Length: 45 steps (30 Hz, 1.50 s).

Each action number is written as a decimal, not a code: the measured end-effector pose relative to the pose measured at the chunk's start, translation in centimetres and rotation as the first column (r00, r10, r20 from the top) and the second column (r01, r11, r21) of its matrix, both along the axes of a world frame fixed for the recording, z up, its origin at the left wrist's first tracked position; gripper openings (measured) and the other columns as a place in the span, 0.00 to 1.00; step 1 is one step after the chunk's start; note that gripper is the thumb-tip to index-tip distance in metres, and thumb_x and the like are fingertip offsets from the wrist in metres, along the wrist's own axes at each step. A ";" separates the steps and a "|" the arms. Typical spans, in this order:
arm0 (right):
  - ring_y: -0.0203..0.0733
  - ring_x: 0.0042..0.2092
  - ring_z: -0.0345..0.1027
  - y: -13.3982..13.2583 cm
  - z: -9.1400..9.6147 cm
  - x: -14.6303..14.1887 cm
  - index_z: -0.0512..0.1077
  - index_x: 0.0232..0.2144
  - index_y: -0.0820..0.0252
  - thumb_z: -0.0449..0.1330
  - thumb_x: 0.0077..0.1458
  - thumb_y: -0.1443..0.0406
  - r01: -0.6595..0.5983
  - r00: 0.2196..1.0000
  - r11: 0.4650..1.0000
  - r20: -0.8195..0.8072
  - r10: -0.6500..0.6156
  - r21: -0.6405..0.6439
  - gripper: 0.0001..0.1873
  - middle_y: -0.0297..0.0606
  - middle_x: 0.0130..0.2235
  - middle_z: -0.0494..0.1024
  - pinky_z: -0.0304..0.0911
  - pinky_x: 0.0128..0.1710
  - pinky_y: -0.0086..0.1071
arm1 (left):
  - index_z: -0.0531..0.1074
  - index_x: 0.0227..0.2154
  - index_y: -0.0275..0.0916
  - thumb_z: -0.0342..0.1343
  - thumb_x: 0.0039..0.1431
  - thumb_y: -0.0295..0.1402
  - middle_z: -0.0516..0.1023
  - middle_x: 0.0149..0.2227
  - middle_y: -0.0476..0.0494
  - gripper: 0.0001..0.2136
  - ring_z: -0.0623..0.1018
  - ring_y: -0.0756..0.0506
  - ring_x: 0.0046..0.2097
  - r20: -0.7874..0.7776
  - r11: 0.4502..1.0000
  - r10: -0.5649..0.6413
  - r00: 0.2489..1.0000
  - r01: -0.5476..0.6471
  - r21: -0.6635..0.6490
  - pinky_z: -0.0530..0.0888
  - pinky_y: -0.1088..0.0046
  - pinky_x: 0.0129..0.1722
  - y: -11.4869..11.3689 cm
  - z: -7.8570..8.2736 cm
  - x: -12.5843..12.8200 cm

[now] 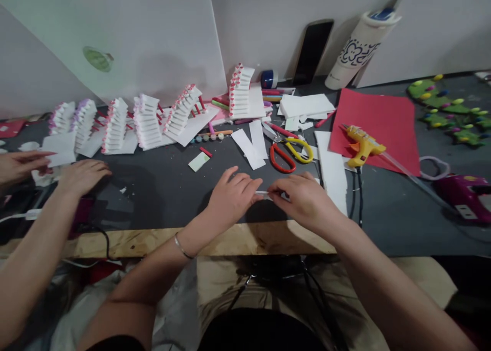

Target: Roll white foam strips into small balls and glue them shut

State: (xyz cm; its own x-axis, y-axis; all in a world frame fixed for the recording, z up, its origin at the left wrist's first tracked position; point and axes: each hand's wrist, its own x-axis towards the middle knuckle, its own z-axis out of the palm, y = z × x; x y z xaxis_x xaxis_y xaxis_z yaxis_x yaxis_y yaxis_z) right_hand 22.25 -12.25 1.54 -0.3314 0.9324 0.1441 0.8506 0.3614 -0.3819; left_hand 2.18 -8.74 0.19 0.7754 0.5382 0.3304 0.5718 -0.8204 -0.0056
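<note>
My left hand (235, 193) and my right hand (301, 197) meet over the dark table near its front edge. Between their fingertips they pinch a small white strip of paper (263, 192), mostly covered by the fingers. Just beyond lie scissors (283, 159) with one red and one yellow handle, and two white paper strips (247, 149). A small pale card piece (199, 161) and a short red stick (206, 151) rest left of them. Close to my right hand is a torn-edged white board (332, 172).
Several white stepped paper models (148, 121) with red and pink posts line the back left. A co-worker's hands (82, 176) hold white paper at the left. At right are a yellow glue gun (362, 144), red sheet (402, 131), tumbler (358, 49), phone (313, 51) and purple device (466, 197).
</note>
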 end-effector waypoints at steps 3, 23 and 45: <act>0.41 0.31 0.70 0.0 0.0 0.2 0.75 0.30 0.57 0.55 0.58 0.67 0.003 1.000 1.000 -0.026 -0.003 0.008 0.08 0.35 0.27 0.79 0.53 0.38 0.35 | 0.74 0.38 0.38 0.42 0.70 0.37 0.80 0.31 0.45 0.15 0.77 0.46 0.36 -0.057 0.984 0.013 0.998 -0.023 -0.174 0.68 0.66 0.46 0.6 -0.6 -0.4; 0.45 0.46 0.73 1.1 -0.9 -0.3 0.74 0.45 0.58 0.56 0.59 0.56 -0.076 0.957 0.970 -0.288 0.006 -0.230 0.17 0.42 0.45 0.80 0.65 0.44 0.36 | 0.72 0.25 0.37 0.50 0.61 0.40 0.64 0.15 0.55 0.14 0.64 0.53 0.19 -0.006 0.279 0.388 0.922 -0.124 -0.952 0.59 0.77 0.22 1.0 0.2 -1.1; 0.35 0.28 0.63 2.5 -3.0 1.3 0.76 0.29 0.57 0.57 0.54 0.54 -0.012 0.916 0.843 -0.344 -0.206 -0.538 0.14 0.30 0.26 0.74 0.55 0.27 0.29 | 0.70 0.48 0.39 0.59 0.53 0.32 0.75 0.32 0.49 0.19 0.74 0.52 0.29 0.155 0.297 0.450 0.879 0.016 -0.955 0.71 0.75 0.32 2.0 -0.4 -3.9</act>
